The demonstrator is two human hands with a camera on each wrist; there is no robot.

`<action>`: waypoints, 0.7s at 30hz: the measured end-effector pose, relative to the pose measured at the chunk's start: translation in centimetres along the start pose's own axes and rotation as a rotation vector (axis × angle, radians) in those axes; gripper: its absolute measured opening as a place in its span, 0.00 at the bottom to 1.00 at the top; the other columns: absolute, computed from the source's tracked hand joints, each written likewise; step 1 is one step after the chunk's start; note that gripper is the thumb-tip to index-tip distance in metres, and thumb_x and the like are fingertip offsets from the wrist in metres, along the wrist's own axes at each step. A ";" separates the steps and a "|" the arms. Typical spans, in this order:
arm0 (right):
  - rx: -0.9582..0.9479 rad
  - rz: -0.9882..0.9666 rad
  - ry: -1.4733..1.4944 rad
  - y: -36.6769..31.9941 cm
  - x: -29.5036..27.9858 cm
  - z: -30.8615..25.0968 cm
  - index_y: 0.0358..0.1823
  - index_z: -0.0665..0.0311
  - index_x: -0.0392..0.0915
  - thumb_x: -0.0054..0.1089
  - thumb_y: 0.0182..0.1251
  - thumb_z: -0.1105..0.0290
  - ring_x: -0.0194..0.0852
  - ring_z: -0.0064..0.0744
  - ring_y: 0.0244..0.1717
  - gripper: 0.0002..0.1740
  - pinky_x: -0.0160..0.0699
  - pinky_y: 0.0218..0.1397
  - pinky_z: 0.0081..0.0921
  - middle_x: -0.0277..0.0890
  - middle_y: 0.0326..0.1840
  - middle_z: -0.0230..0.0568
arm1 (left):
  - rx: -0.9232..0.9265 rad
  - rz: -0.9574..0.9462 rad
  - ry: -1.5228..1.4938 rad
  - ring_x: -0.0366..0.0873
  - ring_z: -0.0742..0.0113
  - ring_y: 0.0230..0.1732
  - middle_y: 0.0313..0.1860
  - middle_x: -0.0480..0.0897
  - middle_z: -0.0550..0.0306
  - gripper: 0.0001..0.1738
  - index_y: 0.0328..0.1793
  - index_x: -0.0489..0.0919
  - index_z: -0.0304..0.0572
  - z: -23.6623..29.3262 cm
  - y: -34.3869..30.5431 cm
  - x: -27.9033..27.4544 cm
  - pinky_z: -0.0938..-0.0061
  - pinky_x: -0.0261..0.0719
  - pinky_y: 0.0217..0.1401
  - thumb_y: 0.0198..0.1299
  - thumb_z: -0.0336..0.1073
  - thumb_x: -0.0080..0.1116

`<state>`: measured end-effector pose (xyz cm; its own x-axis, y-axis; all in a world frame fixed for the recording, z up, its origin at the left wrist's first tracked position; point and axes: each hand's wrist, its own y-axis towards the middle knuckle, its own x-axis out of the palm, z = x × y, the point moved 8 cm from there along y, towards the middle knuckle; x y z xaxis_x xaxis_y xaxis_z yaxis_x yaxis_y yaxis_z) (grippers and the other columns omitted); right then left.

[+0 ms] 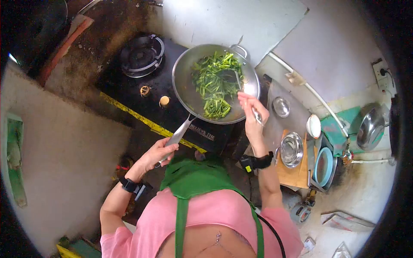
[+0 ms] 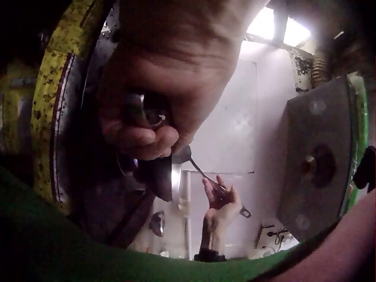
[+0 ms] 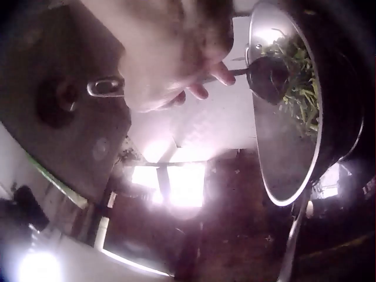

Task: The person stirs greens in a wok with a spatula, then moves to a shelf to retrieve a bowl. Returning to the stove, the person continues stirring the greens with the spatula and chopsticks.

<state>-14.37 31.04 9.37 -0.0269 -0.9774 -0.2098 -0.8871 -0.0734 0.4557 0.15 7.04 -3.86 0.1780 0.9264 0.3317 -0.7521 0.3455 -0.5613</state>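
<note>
My left hand (image 1: pixel 157 154) grips the metal handle (image 1: pixel 178 134) of a wide wok (image 1: pixel 183 92) on the black stove. Chopped leafy greens (image 1: pixel 215 84) lie in the wok, with a smaller clump nearest the handle. Over the wok's right side, my right hand (image 1: pixel 254 112) holds a metal spatula (image 1: pixel 239 81) by its shaft. Its dark, rounded head (image 3: pixel 268 80) is over the greens in the right wrist view. In the left wrist view, the fingers of the left hand (image 2: pixel 170 76) are curled round the handle's end, and the right hand (image 2: pixel 222 208) shows beyond.
An unused burner (image 1: pixel 143 56) sits left of the wok, near two stove knobs. To the right, a metal bowl (image 1: pixel 291 149) rests on a wooden board (image 1: pixel 284 174), beside a light blue basin (image 1: pixel 323 167). Yellow tape (image 1: pixel 129 111) lines the stove's front edge.
</note>
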 end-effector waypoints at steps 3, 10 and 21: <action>0.148 0.165 0.254 0.0 0.5 3.1 0.33 0.74 0.76 0.54 0.65 0.72 0.78 0.29 0.41 0.09 0.77 0.45 0.23 0.79 0.43 0.46 | -0.003 -0.017 0.004 0.61 0.79 0.10 0.17 0.68 0.65 0.13 0.41 0.68 0.40 0.0 -0.1 0.1 0.84 0.56 0.10 0.62 0.42 0.54; 0.349 -0.231 0.261 -2.6 -0.1 -4.0 0.40 0.75 0.77 0.52 0.65 0.68 0.77 0.31 0.46 0.14 0.75 0.51 0.25 0.78 0.45 0.49 | -0.039 -0.008 -0.015 0.61 0.79 0.10 0.16 0.68 0.65 0.12 0.39 0.68 0.41 0.0 -0.1 0.3 0.83 0.56 0.10 0.62 0.41 0.54; 0.462 -0.258 0.307 -2.3 1.0 -1.4 0.43 0.74 0.77 0.51 0.66 0.67 0.78 0.31 0.44 0.15 0.76 0.51 0.24 0.79 0.44 0.47 | -0.008 0.001 -0.011 0.60 0.79 0.09 0.16 0.68 0.65 0.13 0.39 0.68 0.41 0.1 -0.3 0.2 0.83 0.55 0.10 0.62 0.41 0.54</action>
<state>-11.72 29.99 9.35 0.2884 -0.9571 0.0270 -0.9573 -0.2889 -0.0136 0.28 7.07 -3.54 0.1708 0.9250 0.3393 -0.7468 0.3462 -0.5678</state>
